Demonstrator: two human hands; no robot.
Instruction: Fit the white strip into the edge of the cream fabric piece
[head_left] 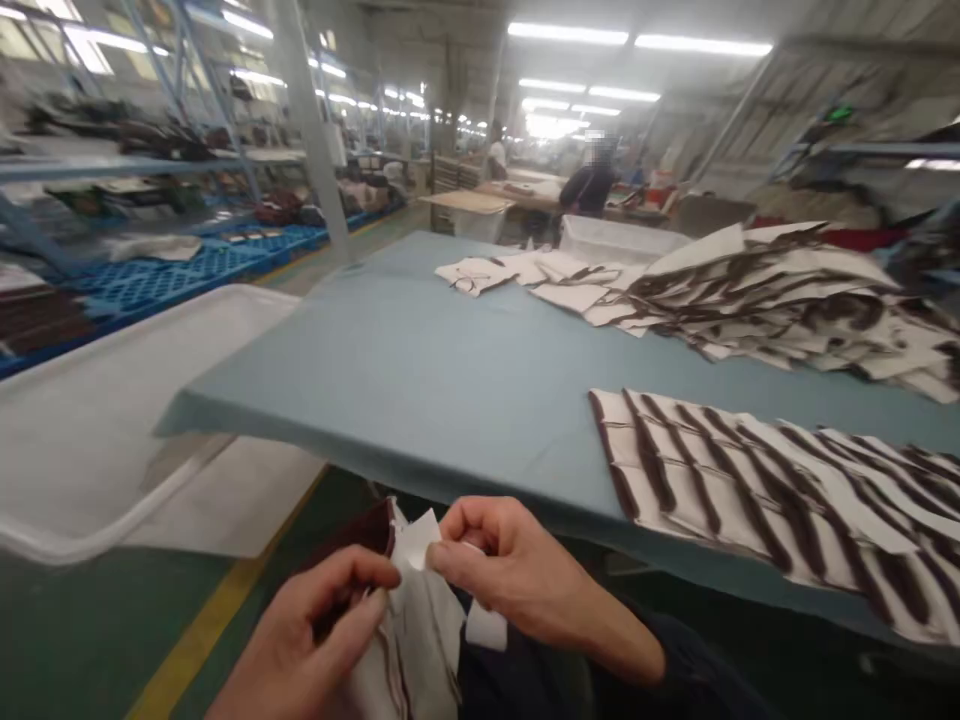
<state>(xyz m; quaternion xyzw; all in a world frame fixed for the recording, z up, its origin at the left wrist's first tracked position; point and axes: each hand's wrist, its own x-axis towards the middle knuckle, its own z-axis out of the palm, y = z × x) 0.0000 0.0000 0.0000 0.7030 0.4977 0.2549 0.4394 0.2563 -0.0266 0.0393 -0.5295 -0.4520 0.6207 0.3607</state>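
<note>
Low in the picture, in front of the table edge, both my hands hold one cream fabric piece with dark brown trim (420,620). My left hand (315,640) is closed, pinching its left side near the brown edge. My right hand (517,580) is closed too, thumb and fingers pinching the white upper corner of the same piece. A white strip hangs below my right hand. The lower part of the piece drops out of view.
A blue-grey table (420,370) carries a fanned row of cream and brown pieces (780,490) at the right and a loose heap (757,290) further back. A large white bin (97,420) stands at the left. A person (592,180) works far behind. Shelving lines the left.
</note>
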